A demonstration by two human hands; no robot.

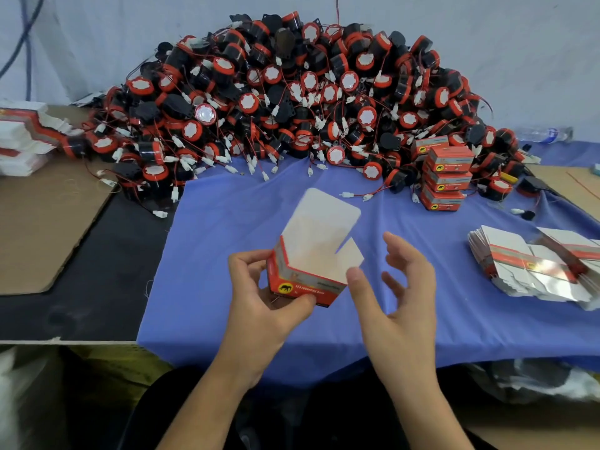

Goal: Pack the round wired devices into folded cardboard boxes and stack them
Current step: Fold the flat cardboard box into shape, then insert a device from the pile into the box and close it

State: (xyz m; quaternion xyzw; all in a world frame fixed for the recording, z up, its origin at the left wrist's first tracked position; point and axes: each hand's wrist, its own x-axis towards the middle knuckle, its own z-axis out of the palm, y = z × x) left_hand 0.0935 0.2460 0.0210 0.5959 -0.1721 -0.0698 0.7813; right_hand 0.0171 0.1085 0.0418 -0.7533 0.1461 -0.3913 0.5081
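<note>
My left hand [259,287] grips a small orange and white cardboard box [308,274] just above the blue cloth [227,228], its white top flaps standing open. Beside it on the right my right hand [399,287] hovers with fingers spread and relaxed, holding nothing; its thumb is close to the box's right corner. A large heap of round black and red wired devices [292,92] fills the back of the table. Three closed boxes form a stack [444,180] at the heap's right foot, with another closed box [428,146] just behind.
Flat unfolded box blanks [532,271] lie in a pile on the right of the cloth. More blanks [22,138] are stacked at the far left beside a brown cardboard sheet [42,228]. A plastic bottle [545,134] lies at the back right.
</note>
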